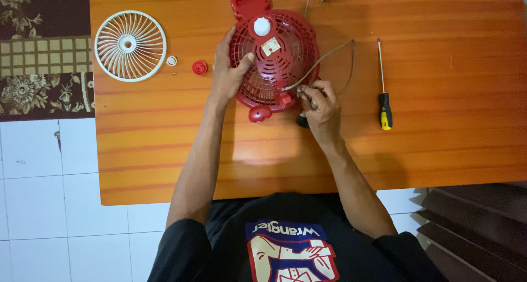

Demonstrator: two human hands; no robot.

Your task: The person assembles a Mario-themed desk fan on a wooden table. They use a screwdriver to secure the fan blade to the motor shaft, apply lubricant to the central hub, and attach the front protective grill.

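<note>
An orange wooden tabletop (439,150) fills most of the view, standing on a white tiled floor (44,205) with a patterned brown rug (33,51) at the upper left corner. Near the middle of the tabletop's far half lies a red fan housing (277,62), round and slotted, with a white hub at its centre and a red base piece at its far edge. A thin grey cord (329,54) loops from the housing's near right edge out across the wood. To the left, well apart from the housing, lies a white round fan grille (130,46).

The left hand (228,70) rests on the left side of the housing, fingers spread over the slots and the thumb pressed on the red plastic, its grip laid flat rather than closed. The right hand (321,109) sits at the housing's near right edge, its grip closed on a dark-handled tool (303,119) whose tip meets the housing.

A screwdriver (383,95) with a yellow and black handle lies to the right, apart from both hands. Between grille and housing sit a small red cap (200,68) and a smaller white ring (172,60).
</note>
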